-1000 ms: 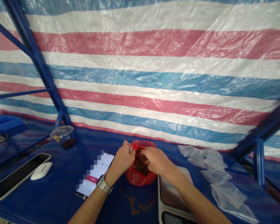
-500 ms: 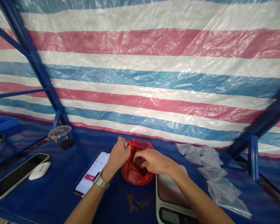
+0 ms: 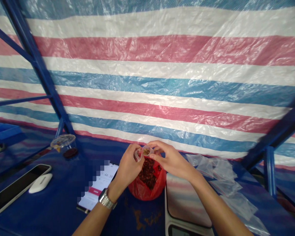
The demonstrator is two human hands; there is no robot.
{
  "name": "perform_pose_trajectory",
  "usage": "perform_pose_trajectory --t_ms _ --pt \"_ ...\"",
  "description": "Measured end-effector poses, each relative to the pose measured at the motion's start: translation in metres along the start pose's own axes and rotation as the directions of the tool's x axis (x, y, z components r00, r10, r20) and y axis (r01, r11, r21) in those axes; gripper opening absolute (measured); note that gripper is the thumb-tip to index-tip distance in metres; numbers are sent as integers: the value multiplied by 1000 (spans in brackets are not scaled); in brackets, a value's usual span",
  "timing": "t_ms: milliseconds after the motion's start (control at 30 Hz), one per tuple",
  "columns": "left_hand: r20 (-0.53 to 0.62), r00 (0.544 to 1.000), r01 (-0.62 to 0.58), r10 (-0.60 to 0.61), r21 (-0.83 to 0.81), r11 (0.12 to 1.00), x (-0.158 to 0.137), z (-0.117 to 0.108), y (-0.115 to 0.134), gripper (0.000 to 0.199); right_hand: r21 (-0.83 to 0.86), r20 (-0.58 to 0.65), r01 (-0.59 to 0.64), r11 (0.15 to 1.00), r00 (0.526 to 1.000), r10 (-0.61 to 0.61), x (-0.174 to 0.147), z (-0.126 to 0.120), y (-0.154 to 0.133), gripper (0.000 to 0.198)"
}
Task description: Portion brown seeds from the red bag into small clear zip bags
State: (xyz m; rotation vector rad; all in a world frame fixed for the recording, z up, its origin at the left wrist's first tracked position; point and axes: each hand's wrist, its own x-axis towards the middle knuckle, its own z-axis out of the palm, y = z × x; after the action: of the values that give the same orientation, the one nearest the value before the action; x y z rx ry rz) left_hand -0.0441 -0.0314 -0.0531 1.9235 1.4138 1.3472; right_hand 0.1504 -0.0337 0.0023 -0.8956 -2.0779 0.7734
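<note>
Hands above the red bag [image 3: 144,194], which stands open with dark brown pieces [image 3: 147,173] inside. The left hand [image 3: 130,166] curls over the bag's left rim, fingers closed around clear plastic [image 3: 138,154]. The right hand [image 3: 169,160] arches over its far right rim, thumb and fingers pinching a small clear cup [image 3: 147,150]. The scale [image 3: 186,200] lies just right of the bag.

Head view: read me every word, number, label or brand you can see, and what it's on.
"1:44:39": on the lit phone; blocked-out squares may hide a leading digit.
Too small to read: the lettering on the phone's red button and the mark on the white case.
Cut off and blurred: the scale's display.
No other readable text.
</note>
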Motion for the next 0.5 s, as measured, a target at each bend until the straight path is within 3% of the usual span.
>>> perform_pose_trajectory --t_ms 133,233,333,500 --pt "63 996 67 -62 -81 995 -4 7 2 10 -318 -20 105 942 993 -117 -2 17 -6 38" --pt "80 993 94 -81 -180 979 -3 11 -1 16 -462 -3 178 869 979 -202 -3 27 -3 46" --pt "90 992 107 -88 -231 967 -2 12 -5 19 -488 -6 213 846 969 -248 -2 31 3 48" --pt "94 992 105 -85 -225 969 0 12 -9 16 -478 -92 91 874 984 -153 0 28 6 36"
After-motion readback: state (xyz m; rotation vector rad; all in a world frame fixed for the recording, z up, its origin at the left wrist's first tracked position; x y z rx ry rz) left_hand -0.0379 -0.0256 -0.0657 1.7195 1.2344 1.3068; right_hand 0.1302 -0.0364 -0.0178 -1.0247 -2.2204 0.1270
